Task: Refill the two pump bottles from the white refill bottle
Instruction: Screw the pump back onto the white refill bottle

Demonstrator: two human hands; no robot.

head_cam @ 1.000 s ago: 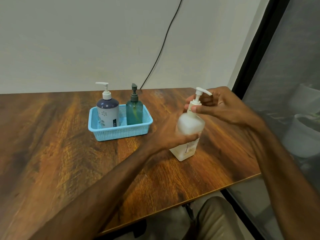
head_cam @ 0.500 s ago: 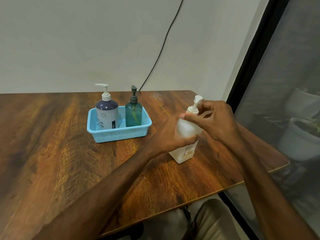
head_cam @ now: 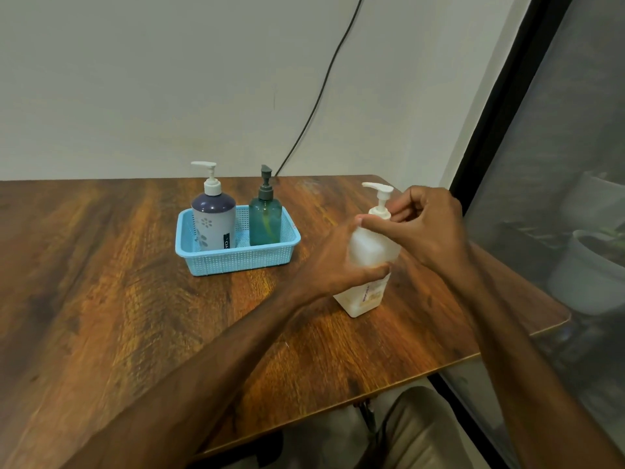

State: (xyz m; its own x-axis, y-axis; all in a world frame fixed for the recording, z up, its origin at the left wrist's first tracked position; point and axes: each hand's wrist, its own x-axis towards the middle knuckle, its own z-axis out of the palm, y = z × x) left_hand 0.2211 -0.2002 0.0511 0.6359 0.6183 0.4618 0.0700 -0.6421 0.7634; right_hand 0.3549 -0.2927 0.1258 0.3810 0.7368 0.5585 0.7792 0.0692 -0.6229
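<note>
Refill bottle: the white refill bottle (head_cam: 368, 248) stands upright on the table (head_cam: 101, 299), long axis vertical, pump on.
Left hand: the left hand (head_cam: 331, 265) wraps the bottle's body, thumb across the front.
Right hand: the right hand (head_cam: 429, 228), just above, pinches the pump collar (head_cam: 379, 211), apparently to unscrew it.
Key relation: the collar sits between thumb and fingertips, so the twist would turn about the bottle's vertical axis.
Pump bottles: the purple bottle (head_cam: 213, 221) and green bottle (head_cam: 265, 220), capped, stand in a blue basket (head_cam: 236, 262) left of the left hand, with nothing between.
Beyond: a cable (head_cam: 324, 82) hangs down the wall.
</note>
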